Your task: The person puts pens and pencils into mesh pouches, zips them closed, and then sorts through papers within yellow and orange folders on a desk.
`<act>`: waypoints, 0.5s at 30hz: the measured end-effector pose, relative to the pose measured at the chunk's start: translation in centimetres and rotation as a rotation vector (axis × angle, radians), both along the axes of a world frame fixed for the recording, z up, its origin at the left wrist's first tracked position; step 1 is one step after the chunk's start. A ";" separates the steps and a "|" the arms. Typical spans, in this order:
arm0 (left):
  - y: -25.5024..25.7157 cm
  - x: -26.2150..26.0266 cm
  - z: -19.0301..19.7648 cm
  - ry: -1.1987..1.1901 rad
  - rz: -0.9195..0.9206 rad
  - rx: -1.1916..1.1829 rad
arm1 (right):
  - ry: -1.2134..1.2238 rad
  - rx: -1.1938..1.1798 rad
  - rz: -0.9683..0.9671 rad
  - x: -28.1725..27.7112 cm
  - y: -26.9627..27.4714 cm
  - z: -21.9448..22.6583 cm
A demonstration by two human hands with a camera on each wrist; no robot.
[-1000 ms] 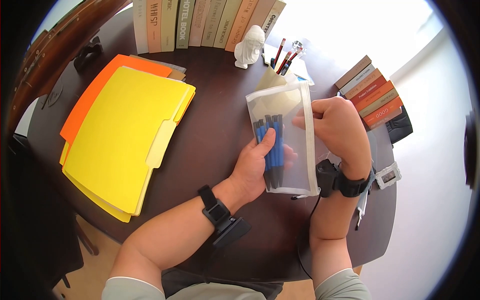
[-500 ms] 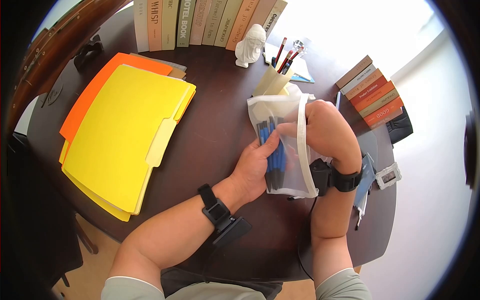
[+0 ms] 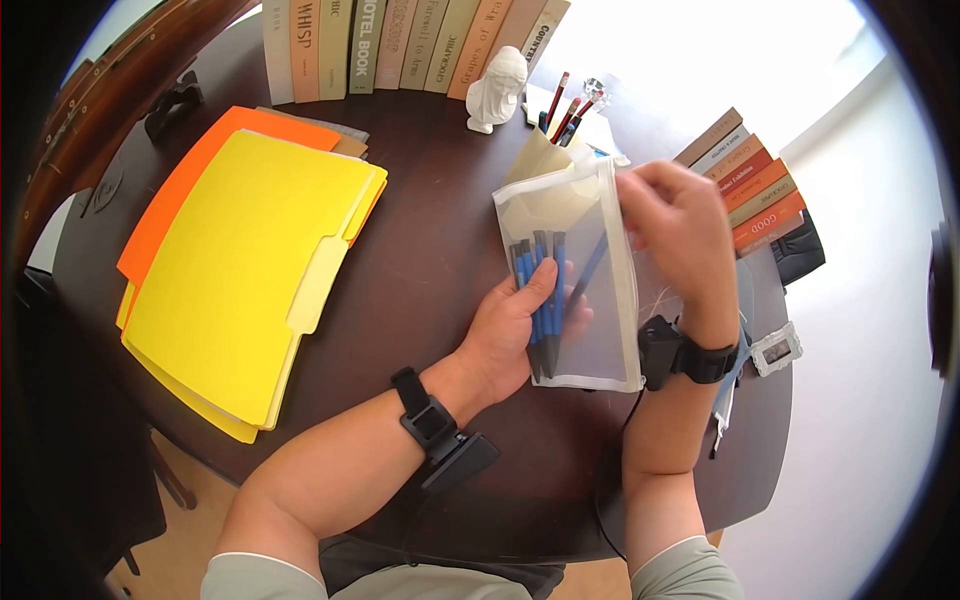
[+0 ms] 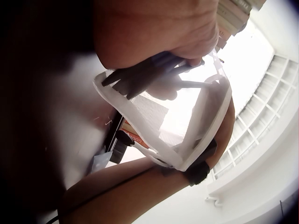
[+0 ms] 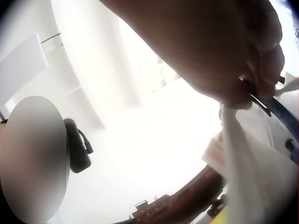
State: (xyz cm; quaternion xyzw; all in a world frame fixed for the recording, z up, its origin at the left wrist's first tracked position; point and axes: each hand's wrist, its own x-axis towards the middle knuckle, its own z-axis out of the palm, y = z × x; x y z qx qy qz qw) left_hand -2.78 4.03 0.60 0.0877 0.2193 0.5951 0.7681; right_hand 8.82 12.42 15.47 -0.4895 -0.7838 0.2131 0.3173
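Observation:
A translucent white mesh pouch [image 3: 600, 340] with a pale zip edge is held up over the desk by my left hand [image 3: 490, 335]. The left thumb lies over a bunch of blue pens [image 3: 545, 320] with dark ends, and the fingers show faintly behind the mesh. My right hand [image 3: 690, 225] is at the pouch's right, zipped side, its fingers bent and slightly blurred. In the right wrist view those fingers pinch a blue pen [image 5: 282, 114] with a dark clip. Through the mesh in the head view, that pen slants down toward the bunch.
A cream cup of pencils [image 3: 545, 150] stands behind the pouch, near a white bust [image 3: 497, 92]. Yellow folders [image 3: 240, 270] lie at left. Rows of books [image 3: 400, 45] line the back, with more books [image 3: 745, 185] and a small frame [image 3: 776, 349] at right.
Half a second ago my right fingers reached inside the pouch toward the pens. They have since moved up and right to its edge, with one pen now slanting apart from the bunch.

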 end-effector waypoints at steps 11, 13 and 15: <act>-0.2 -0.1 0.2 0.003 -0.037 -0.005 | 0.860 0.618 -0.279 1.0 2.9 -0.5; -0.2 -0.2 0.0 -0.005 -0.047 0.004 | 0.933 0.657 -0.287 1.6 3.4 -0.4; -0.2 -0.2 -0.1 -0.007 -0.043 0.002 | 1.031 0.705 -0.301 2.2 3.6 -0.2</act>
